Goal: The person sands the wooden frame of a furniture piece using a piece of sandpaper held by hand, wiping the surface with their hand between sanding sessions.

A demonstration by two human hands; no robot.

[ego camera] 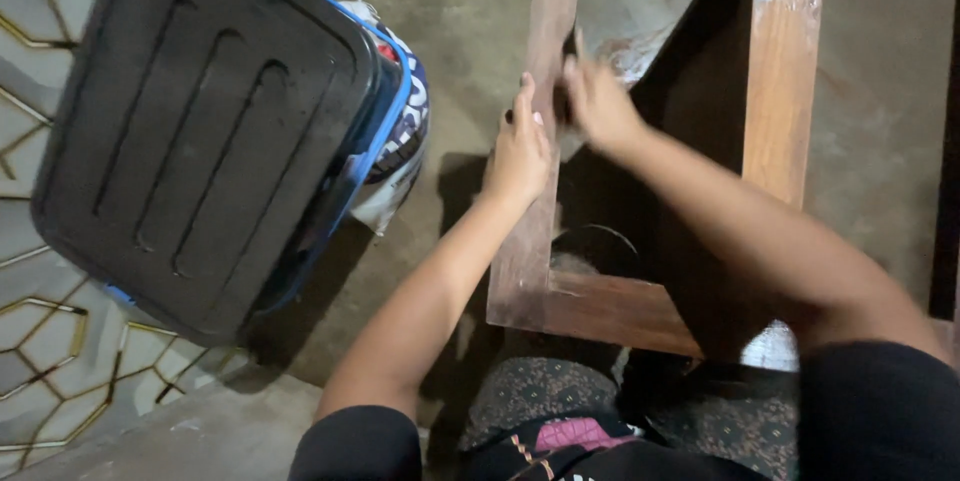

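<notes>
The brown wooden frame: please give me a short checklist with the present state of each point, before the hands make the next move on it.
1. Left hand rests flat on the outer side of the brown wooden frame: ok.
2. Right hand is on the same upright rail: ok, but blurred.
3. What the right hand holds: cannot tell.
4. Frame sits steady on the grey concrete floor: cannot tell.
5. Black plastic lid on the blue-rimmed bin is apart from the frame: ok.
6. Fingers away from the frame's corner joint: ok.
</notes>
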